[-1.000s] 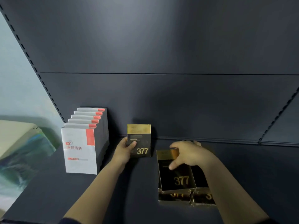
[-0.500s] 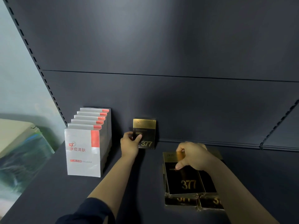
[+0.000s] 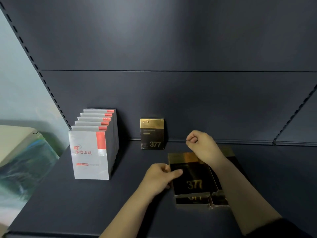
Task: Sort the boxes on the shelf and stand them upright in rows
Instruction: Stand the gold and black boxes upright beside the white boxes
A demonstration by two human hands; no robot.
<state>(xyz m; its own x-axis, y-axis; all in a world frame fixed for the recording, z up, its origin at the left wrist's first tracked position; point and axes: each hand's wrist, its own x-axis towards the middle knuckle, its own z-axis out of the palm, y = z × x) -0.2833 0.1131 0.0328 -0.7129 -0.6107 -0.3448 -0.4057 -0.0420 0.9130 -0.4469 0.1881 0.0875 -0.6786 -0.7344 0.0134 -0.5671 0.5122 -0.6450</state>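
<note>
A black and gold box marked 377 [image 3: 152, 134] stands upright alone against the shelf's back wall. A pile of the same boxes [image 3: 193, 200] lies flat on the dark shelf [image 3: 68, 203] to its right. My left hand [image 3: 160, 177] grips the left edge of the top lying box [image 3: 192, 176], thumb on its face. Above the pile's far end hovers my right hand [image 3: 202, 146], fingers curled in, with nothing visible in it. Several white boxes with red corners [image 3: 93, 145] stand upright in a row at the left.
The shelf's dark back panel [image 3: 171, 83] rises behind the boxes. Slotted uprights [image 3: 34, 66] run along both sides. A pale object over a blurred green and blue surface [image 3: 17, 152] lies beyond the shelf's left end.
My left hand let go of the upright 377 box at the back wall and came to the lying pile's top box. My right hand lifted off that box.
</note>
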